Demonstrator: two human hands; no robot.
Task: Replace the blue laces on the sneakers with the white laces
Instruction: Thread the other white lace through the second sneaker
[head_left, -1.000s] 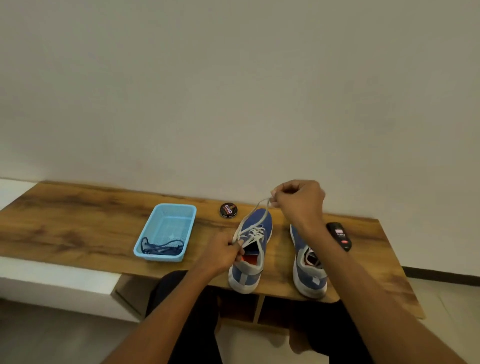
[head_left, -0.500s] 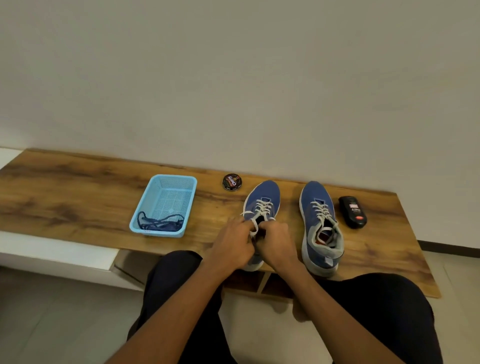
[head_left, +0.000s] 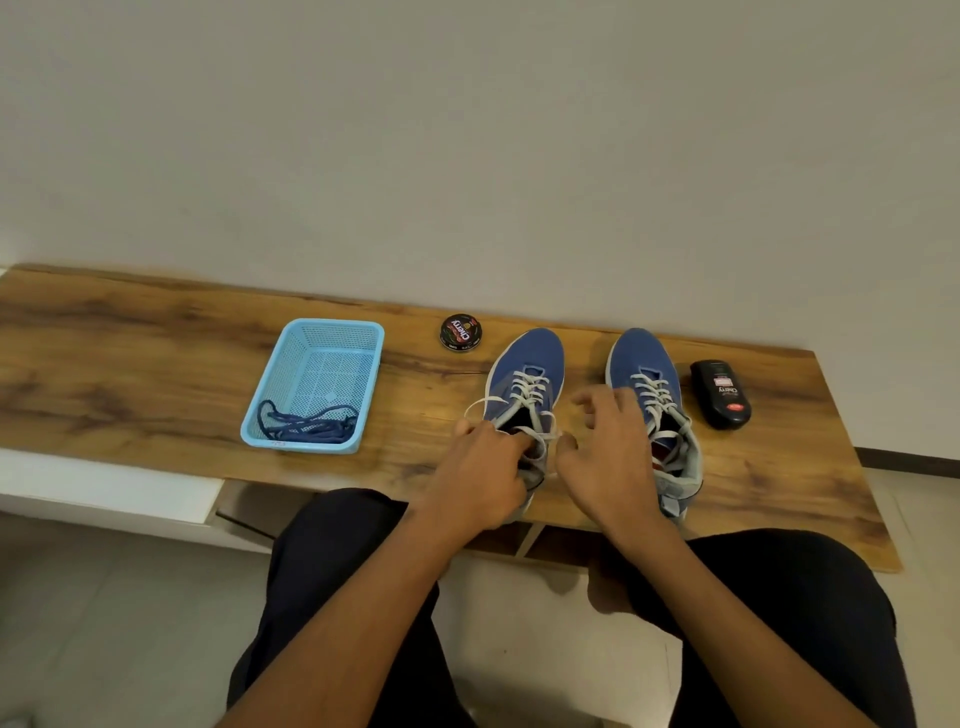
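Both sneakers sit on the tabletop (head_left: 156, 364), already threaded with white laces; blue laces (head_left: 306, 423) lie in the basket (head_left: 332, 332). Left hand (head_left: 480, 473) pinches the left sneaker (head_left: 524, 374) lace (head_left: 530, 387) near the top eyelets. Right hand (head_left: 610, 457) hovers released, fingers spread, over the right sneaker (head_left: 641, 364). Risk: 1 loose lace end slipping back out of its eyelet if tugged unevenly.

round tin (head_left: 461, 332): "Cherry" | black bottle (head_left: 720, 394): "Cherry"
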